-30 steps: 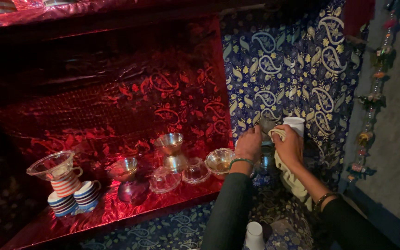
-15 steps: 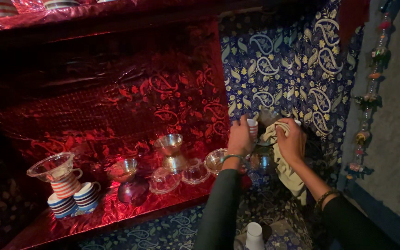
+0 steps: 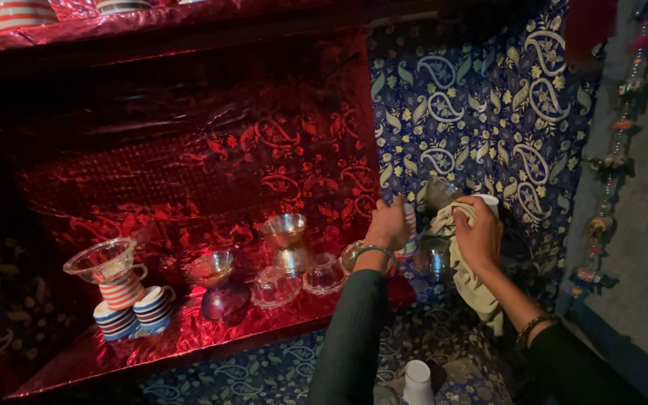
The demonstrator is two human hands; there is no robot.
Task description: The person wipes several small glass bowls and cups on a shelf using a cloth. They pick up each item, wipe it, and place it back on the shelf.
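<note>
Two hands up by the blue wall, approx 3 o'clock of the red shelf (image 3: 189, 337): left hand (image 3: 388, 223) clenched on a striped cup (image 3: 411, 229), right hand (image 3: 478, 236) gripping a pale cloth (image 3: 468, 281) w/ a white cup (image 3: 487, 202).

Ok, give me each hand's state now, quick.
Left hand: closed on a striped cup.
Right hand: closed on a pale cloth.
</note>
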